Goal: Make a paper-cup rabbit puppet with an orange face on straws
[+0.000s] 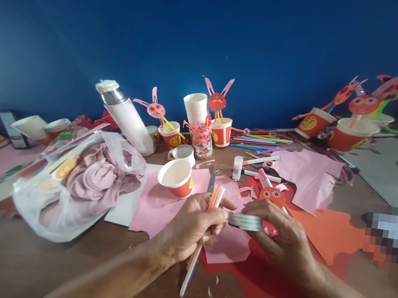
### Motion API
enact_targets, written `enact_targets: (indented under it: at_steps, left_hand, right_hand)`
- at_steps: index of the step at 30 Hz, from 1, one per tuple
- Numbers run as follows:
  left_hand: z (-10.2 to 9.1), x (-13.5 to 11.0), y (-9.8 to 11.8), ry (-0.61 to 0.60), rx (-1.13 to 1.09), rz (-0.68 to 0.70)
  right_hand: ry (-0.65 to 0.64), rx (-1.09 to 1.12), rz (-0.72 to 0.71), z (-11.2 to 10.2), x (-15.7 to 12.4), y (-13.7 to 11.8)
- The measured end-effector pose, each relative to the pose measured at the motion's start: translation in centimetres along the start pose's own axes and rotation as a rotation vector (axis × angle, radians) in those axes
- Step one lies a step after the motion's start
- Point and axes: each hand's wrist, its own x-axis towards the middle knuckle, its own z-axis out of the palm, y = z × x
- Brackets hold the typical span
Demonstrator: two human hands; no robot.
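Observation:
My left hand (193, 225) grips a small bundle of drinking straws (200, 248), orange and white ones, pointing up and away from me. My right hand (279, 232) holds a roll of clear tape (246, 221) right next to the straws. Both hands hover over pink paper (161, 203) and red paper (269, 282) on the wooden table (39, 255). Just beyond my fingers lie scissors (212, 179) and an orange paper face with eyes (273, 195). A red paper cup (177, 177) lies tilted on the pink sheet.
A plastic bag with pink cloth (79, 181) sits at left beside a tilted bottle (125, 116). Finished bunny cups (171, 133) (221, 130), a stack of white cups (195, 108), loose coloured straws (259, 140), a glue stick (237, 167) and more cup figures (353, 131) line the back.

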Motion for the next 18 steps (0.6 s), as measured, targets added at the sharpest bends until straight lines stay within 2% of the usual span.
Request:
enact_targets:
  at_steps: [6,13,18]
  left_hand:
    - [0.29,-0.21,-0.07,-0.014,0.048,-0.039]
    - [0.10,0.18,-0.38,0.016,0.033,-0.085]
    - [-0.18,0.27,-0.53,0.016,0.030,-0.114]
  right_hand:
    - [0.013,-0.037,-0.100,-0.01,-0.06,-0.06]
    - [-0.009,-0.115,-0.066,0.15,-0.38,0.30]
    - [-0.007,-0.123,-0.107,0.26,-0.32,0.45]
